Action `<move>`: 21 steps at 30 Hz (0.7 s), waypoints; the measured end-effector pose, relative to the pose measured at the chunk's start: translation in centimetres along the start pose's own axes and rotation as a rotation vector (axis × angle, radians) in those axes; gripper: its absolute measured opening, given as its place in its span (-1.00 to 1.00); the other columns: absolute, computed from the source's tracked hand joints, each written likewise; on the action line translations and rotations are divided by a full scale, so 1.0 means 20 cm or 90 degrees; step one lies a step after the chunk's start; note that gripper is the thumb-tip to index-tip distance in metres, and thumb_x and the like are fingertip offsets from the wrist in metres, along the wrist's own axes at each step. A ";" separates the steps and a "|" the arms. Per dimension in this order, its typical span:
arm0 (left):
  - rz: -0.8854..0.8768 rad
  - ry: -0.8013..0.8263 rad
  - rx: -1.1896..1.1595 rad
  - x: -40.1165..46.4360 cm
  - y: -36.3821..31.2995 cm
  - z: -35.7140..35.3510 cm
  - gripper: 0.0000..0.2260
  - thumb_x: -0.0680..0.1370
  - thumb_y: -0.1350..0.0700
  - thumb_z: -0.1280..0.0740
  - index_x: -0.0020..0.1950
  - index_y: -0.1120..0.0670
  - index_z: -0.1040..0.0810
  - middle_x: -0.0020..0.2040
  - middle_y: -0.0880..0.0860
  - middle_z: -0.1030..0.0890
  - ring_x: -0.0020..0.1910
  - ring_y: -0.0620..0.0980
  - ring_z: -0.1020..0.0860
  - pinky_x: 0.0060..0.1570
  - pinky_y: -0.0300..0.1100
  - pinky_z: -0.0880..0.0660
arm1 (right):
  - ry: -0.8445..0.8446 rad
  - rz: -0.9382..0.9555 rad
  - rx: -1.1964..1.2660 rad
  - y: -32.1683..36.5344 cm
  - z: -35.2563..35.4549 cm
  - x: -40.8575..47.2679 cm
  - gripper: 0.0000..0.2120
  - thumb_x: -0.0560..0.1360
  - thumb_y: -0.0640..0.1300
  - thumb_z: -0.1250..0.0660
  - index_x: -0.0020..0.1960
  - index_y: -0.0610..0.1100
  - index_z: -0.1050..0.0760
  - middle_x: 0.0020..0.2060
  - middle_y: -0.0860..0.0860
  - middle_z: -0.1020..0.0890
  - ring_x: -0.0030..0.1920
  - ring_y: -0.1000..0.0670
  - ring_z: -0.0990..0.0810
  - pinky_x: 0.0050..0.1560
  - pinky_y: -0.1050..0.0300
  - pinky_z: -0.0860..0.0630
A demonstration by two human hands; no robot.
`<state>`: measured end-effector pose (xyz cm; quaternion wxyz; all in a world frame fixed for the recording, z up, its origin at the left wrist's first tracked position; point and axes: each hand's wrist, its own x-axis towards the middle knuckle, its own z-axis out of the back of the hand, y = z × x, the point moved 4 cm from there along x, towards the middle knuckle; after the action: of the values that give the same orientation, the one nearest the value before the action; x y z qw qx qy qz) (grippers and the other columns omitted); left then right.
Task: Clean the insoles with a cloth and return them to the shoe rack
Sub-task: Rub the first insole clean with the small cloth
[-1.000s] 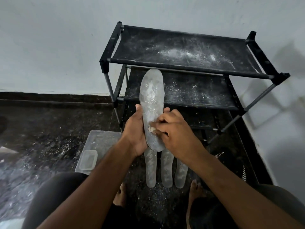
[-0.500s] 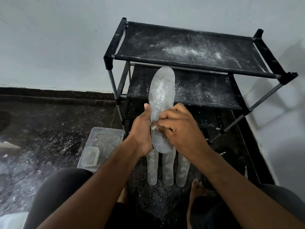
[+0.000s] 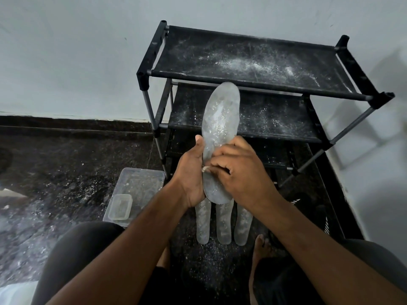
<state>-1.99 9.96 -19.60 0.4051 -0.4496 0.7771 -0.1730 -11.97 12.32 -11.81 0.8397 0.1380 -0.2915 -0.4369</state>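
A grey, powder-speckled insole (image 3: 220, 119) stands upright in front of the black shoe rack (image 3: 248, 60). My left hand (image 3: 190, 172) grips its lower left edge, thumb along the side. My right hand (image 3: 239, 170) pinches a small pale cloth (image 3: 205, 169), mostly hidden under its fingers, against the insole's middle. Three more dusty insoles (image 3: 223, 223) lie side by side on the floor below my hands, their upper ends hidden.
A clear plastic tub (image 3: 141, 183) with a smaller tub (image 3: 120, 206) inside sits on the dark floor at the left. White powder covers the rack shelves and floor. My knees and bare feet are at the bottom. The white wall stands behind and to the right.
The held insole and both hands have shifted slightly right and up in view. My right hand has rubbed the cloth a little down the insole.
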 end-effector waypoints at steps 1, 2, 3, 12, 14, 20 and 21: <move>0.003 0.008 -0.001 0.00 -0.01 0.00 -0.37 0.70 -0.28 -0.04 0.38 0.20 -0.57 0.24 0.22 -0.67 0.20 0.13 -0.67 0.15 -0.02 -0.64 | 0.011 0.009 0.017 0.01 -0.01 -0.01 -0.95 0.46 -0.10 -0.44 -0.13 -0.04 -0.69 -0.22 0.21 -0.54 -0.07 0.05 -0.41 -0.03 -0.03 -0.47; 0.006 0.018 -0.002 0.00 -0.02 0.00 -0.34 0.70 -0.30 -0.02 0.43 0.21 -0.54 0.31 0.23 -0.63 0.30 0.16 -0.62 0.26 0.01 -0.59 | 0.033 0.010 0.043 0.01 -0.01 -0.02 -0.96 0.45 -0.10 -0.46 -0.12 -0.02 -0.69 -0.22 0.26 -0.51 -0.05 0.07 -0.41 0.00 0.00 -0.46; 0.010 0.026 -0.003 -0.01 -0.02 0.01 -0.31 0.69 -0.31 0.00 0.45 0.21 -0.51 0.35 0.24 -0.60 0.36 0.19 -0.58 0.33 0.04 -0.53 | 0.064 0.003 0.072 0.01 -0.01 -0.03 -0.95 0.44 -0.07 -0.46 -0.12 0.00 -0.70 -0.23 0.30 -0.48 -0.03 0.11 -0.40 0.04 0.05 -0.42; -0.009 0.006 0.014 -0.01 -0.02 -0.01 -0.36 0.71 -0.28 -0.03 0.39 0.20 -0.57 0.25 0.22 -0.67 0.19 0.13 -0.68 0.04 -0.03 -0.67 | 0.028 -0.016 0.024 0.00 0.00 -0.01 -0.91 0.48 -0.03 -0.42 -0.12 0.00 -0.69 -0.21 0.19 -0.57 -0.06 0.08 -0.40 0.00 0.05 -0.41; -0.002 0.027 0.008 -0.02 -0.04 -0.01 -0.31 0.69 -0.32 0.01 0.43 0.21 -0.53 0.32 0.23 -0.63 0.29 0.16 -0.62 0.22 0.01 -0.61 | 0.068 -0.015 0.061 0.01 -0.01 -0.02 -0.93 0.45 -0.01 -0.45 -0.11 0.04 -0.69 -0.21 0.24 -0.56 -0.04 0.12 -0.41 0.04 0.13 -0.37; 0.018 0.062 -0.022 -0.01 -0.05 0.00 -0.25 0.67 -0.37 0.04 0.44 0.22 -0.52 0.34 0.21 -0.62 0.32 0.16 -0.61 0.20 0.00 -0.60 | 0.120 -0.009 0.036 -0.02 0.02 -0.04 -0.83 0.44 0.13 -0.36 -0.09 0.12 -0.69 -0.21 0.29 -0.55 -0.04 0.13 -0.39 0.03 0.14 -0.27; 0.021 0.056 -0.023 -0.01 -0.04 0.00 -0.27 0.67 -0.36 0.01 0.47 0.21 -0.49 0.37 0.22 -0.60 0.35 0.16 -0.59 0.21 -0.01 -0.61 | 0.088 -0.003 0.022 -0.01 0.02 -0.03 -0.84 0.47 0.10 -0.36 -0.09 0.08 -0.69 -0.20 0.27 -0.56 -0.04 0.11 -0.40 0.02 0.11 -0.30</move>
<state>-1.47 9.61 -19.05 0.3652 -0.4361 0.8044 -0.1717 -12.68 12.66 -11.80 0.8544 0.1829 -0.2403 -0.4229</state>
